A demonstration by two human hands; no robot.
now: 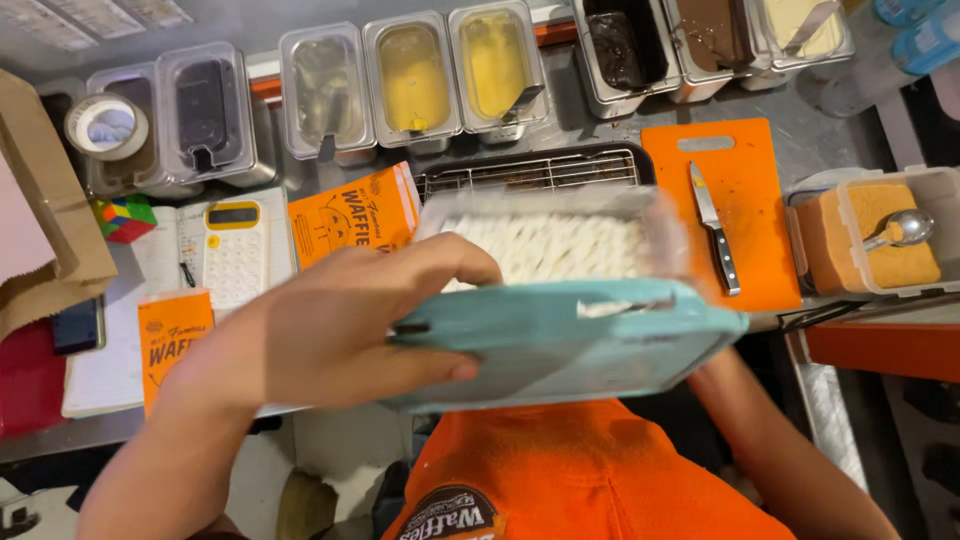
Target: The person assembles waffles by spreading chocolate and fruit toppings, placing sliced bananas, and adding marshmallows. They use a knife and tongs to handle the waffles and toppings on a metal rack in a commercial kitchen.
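Steel counter [800, 140] w/ orange board [745, 240], calculator [233, 250].

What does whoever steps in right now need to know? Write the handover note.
Left hand: grips the left edge of the light blue lid, which is tilted and blurred.
Right hand: hidden under the lid; only the forearm shows.
Things: the clear tub of white pieces is just behind the lid, above the wire rack. The knife lies on the orange cutting board, untouched.
Done: tub and lid are in hand.
Left: the lid is not seated on the tub.
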